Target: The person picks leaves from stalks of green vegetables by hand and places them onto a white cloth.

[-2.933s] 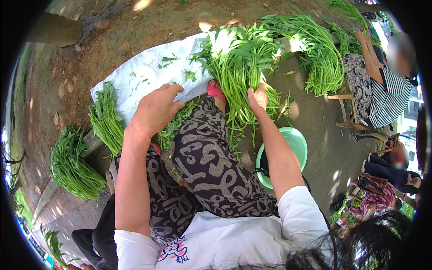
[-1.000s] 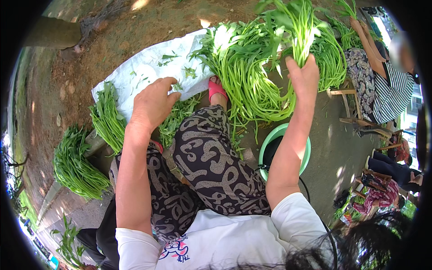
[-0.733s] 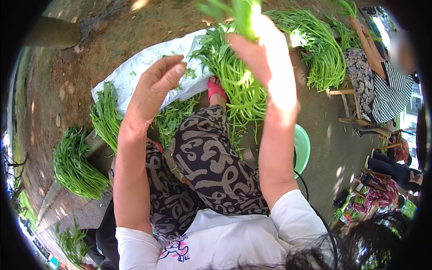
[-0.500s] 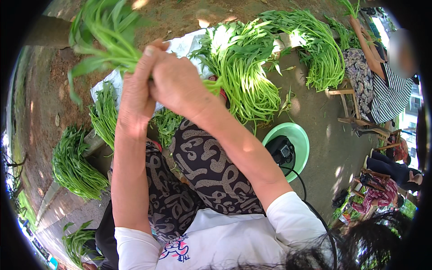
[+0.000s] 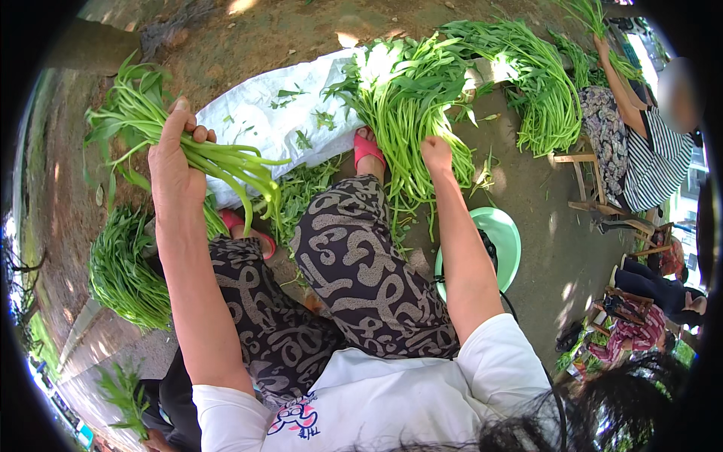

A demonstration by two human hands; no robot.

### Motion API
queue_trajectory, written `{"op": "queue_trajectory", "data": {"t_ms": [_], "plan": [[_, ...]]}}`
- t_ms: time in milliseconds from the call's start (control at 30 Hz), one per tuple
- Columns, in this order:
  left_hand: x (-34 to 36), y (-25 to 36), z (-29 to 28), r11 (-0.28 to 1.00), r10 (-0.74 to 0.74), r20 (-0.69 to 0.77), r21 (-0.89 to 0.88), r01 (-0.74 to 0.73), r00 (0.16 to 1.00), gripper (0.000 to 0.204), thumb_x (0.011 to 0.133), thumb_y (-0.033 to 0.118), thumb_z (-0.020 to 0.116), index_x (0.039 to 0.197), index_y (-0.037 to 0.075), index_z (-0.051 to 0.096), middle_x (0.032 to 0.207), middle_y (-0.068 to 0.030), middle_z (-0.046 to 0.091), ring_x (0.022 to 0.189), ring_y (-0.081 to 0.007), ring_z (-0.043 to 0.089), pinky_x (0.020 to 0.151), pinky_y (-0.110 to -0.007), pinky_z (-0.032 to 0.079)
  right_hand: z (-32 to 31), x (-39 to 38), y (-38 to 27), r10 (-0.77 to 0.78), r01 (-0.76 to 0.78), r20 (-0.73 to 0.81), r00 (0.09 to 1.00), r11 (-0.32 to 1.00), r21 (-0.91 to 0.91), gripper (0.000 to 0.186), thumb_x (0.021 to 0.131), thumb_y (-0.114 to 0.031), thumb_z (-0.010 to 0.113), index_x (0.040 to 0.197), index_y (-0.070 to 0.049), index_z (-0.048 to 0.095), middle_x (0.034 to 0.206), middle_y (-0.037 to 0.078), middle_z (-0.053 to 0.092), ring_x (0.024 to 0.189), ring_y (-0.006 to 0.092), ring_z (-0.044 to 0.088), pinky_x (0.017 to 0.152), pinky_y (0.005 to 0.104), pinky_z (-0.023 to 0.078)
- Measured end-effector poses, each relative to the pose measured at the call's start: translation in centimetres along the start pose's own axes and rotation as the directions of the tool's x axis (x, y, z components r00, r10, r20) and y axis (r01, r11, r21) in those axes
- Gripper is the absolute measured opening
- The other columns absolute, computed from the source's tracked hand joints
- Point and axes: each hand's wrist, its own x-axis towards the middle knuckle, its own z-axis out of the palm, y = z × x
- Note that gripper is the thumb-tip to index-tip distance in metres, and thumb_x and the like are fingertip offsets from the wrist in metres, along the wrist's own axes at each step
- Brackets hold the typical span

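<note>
My left hand [image 5: 178,169] is closed around a bunch of leafy green stems, which look like water spinach [image 5: 233,166]; the leaves point away to the left and the cut stems hang to the right. It is raised over the left end of a white sheet [image 5: 263,102]. My right hand [image 5: 437,156] is closed at the right side of a large water spinach pile [image 5: 395,113], with its fingers pinched on the stems there. The fingertips are partly hidden among the stalks.
Another heap of greens [image 5: 546,102] lies at the far right, and one [image 5: 124,267] at the left. A pale green basin [image 5: 506,248] holding a black object stands by my right forearm. A seated person [image 5: 648,158] in stripes holds greens at the right. Loose leaves [image 5: 305,192] lie near my feet.
My hands were together around the bunch at the upper left. My right hand has left it and moved right to the pile; my left hand has drawn left with the bunch.
</note>
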Motion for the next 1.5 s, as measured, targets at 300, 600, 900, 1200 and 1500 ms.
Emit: {"op": "queue_trajectory", "data": {"t_ms": [300,600,900,1200,1500], "plan": [[-0.5,-0.4,0.5,0.996,-0.060,0.045,0.068,0.057,0.997,0.036,0.089,0.013,0.061,0.120,-0.001,0.050,0.076,0.0010,0.048,0.064,-0.0097,0.046,0.068,-0.029,0.044,2.1,-2.3,2.8,0.098,-0.077,0.263,0.960,0.993,-0.090,0.068,0.081,-0.025,0.055,0.140,-0.001,0.031,0.134,0.024,0.045,0.118,0.0302,0.050,0.097,0.0379,0.039],[-0.4,-0.7,0.7,0.992,-0.084,0.084,0.097,0.076,0.993,0.040,0.089,0.014,0.062,0.123,-0.001,0.048,0.077,0.0007,0.049,0.065,-0.0102,0.048,0.069,-0.029,0.045,2.0,-2.7,4.3,0.089,-0.090,0.158,0.983,0.996,0.001,0.058,0.081,-0.028,0.056,0.133,-0.006,0.041,0.126,0.019,0.053,0.114,0.0326,0.052,0.094,0.0403,0.040],[-0.8,-0.6,0.7,0.984,-0.119,0.087,0.144,0.106,0.989,0.036,0.088,0.014,0.063,0.119,0.000,0.052,0.080,0.0000,0.052,0.067,-0.0103,0.051,0.067,-0.028,0.047,-0.6,-5.9,2.0,-0.015,0.012,-0.120,0.993,1.000,-0.028,0.037,0.073,-0.036,0.064,0.095,-0.007,0.063,0.096,0.012,0.064,0.087,0.0286,0.060,0.079,0.0384,0.046],[-0.6,-1.3,1.1,0.980,-0.165,0.127,0.136,0.147,0.978,0.032,0.088,0.014,0.063,0.115,0.000,0.054,0.084,-0.0015,0.054,0.070,-0.0117,0.053,0.070,-0.031,0.050,-3.6,-3.6,1.1,-0.162,0.348,-0.466,0.870,0.872,0.346,0.023,0.084,-0.021,0.066,0.092,-0.001,0.058,0.068,0.010,0.057,0.063,0.0202,0.051,0.061,0.0371,0.043],[-0.9,-0.6,0.5,0.979,-0.202,0.101,0.051,0.198,0.974,0.028,0.086,0.004,0.057,0.113,-0.004,0.053,0.096,-0.0100,0.055,0.085,-0.0200,0.058,0.082,-0.042,0.055,-15.6,-4.8,-20.5,-0.484,0.449,-0.193,0.854,0.871,-0.199,0.035,0.088,-0.035,0.057,0.100,-0.003,0.064,0.067,0.015,0.061,0.064,0.0313,0.060,0.062,0.0400,0.046]]}}
